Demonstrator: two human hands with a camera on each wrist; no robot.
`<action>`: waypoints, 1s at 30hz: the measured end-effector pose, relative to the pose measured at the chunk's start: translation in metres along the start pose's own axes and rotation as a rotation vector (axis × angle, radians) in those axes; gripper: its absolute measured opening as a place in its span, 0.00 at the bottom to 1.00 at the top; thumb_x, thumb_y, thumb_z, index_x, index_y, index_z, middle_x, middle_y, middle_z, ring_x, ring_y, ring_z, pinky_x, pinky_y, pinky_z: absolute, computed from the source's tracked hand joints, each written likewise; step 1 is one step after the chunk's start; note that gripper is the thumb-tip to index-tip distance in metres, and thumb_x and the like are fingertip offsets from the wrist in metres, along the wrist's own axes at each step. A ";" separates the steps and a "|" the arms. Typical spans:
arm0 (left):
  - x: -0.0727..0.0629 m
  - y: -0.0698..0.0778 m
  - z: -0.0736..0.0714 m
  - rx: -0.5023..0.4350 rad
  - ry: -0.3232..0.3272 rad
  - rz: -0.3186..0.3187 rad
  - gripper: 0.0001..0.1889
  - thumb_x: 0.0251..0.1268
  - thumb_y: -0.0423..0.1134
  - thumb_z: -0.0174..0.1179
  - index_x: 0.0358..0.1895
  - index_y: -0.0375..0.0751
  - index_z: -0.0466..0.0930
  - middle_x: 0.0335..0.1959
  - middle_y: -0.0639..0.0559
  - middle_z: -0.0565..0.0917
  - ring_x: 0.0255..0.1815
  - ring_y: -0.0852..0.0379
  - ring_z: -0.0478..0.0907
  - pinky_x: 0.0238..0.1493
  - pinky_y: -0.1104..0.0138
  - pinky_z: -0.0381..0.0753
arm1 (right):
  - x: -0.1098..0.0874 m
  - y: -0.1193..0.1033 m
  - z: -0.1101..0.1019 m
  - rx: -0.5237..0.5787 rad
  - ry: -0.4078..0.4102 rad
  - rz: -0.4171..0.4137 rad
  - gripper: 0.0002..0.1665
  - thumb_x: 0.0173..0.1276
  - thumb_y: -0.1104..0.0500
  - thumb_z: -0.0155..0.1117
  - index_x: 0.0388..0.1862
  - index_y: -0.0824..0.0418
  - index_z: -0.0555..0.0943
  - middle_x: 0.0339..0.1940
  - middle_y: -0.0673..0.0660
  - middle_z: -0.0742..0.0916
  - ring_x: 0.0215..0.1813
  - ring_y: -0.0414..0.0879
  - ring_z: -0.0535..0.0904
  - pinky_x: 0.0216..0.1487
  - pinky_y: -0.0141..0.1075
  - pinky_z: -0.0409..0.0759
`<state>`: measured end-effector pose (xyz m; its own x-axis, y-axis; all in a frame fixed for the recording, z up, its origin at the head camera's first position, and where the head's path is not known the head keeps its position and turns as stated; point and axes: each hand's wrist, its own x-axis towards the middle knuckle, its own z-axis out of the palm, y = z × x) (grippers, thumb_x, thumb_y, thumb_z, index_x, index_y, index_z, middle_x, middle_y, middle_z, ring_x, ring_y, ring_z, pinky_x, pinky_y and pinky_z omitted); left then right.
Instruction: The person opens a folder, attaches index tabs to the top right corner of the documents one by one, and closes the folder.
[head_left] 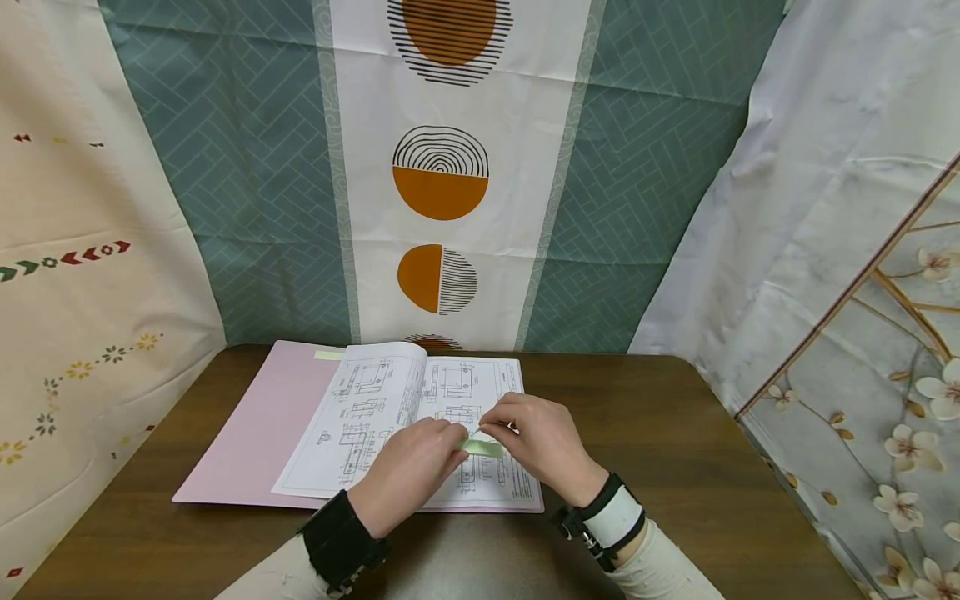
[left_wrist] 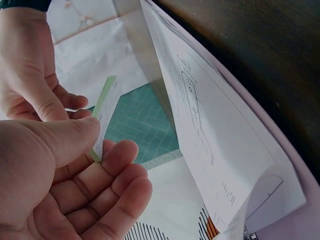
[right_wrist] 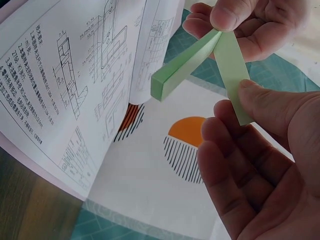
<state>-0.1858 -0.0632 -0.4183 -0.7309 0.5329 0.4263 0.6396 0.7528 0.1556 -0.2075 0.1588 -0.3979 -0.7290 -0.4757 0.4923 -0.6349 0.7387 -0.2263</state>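
Observation:
My left hand (head_left: 415,465) pinches one end of a small pad of green sticky notes (right_wrist: 182,67) between thumb and index finger. My right hand (head_left: 543,437) pinches the far end of a single green sticky note strip (right_wrist: 231,75). In the right wrist view the strip angles away from the pad, and both meet at the left thumb. Both hands are above an open booklet of technical drawings (head_left: 367,421), over its right page. The left wrist view shows the pad (left_wrist: 106,97) edge-on, with print on its pale side.
The booklet lies in a pink folder (head_left: 262,442) on a dark wooden table (head_left: 622,417). A pale sticky strip (head_left: 328,355) is on the folder near its top edge. Patterned curtains (head_left: 645,167) hang behind the table and at both sides.

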 end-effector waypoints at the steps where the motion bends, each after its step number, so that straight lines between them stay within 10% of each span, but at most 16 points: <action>1: 0.000 0.000 0.000 -0.002 -0.003 -0.001 0.08 0.71 0.40 0.78 0.45 0.44 0.88 0.35 0.56 0.88 0.33 0.59 0.80 0.34 0.65 0.80 | 0.000 0.000 0.000 0.001 0.002 0.000 0.05 0.68 0.56 0.85 0.40 0.49 0.96 0.36 0.42 0.91 0.36 0.35 0.84 0.39 0.36 0.83; 30: -0.004 -0.005 -0.003 0.043 -0.019 -0.090 0.10 0.67 0.41 0.81 0.40 0.43 0.88 0.32 0.56 0.83 0.32 0.57 0.75 0.33 0.64 0.77 | 0.000 0.000 -0.010 0.057 0.013 0.049 0.08 0.69 0.58 0.84 0.45 0.48 0.96 0.38 0.40 0.91 0.36 0.34 0.81 0.40 0.33 0.83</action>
<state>-0.1857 -0.0703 -0.4185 -0.7899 0.4692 0.3948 0.5603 0.8139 0.1537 -0.2051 0.1639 -0.3900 -0.7565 -0.4333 0.4899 -0.6123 0.7325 -0.2976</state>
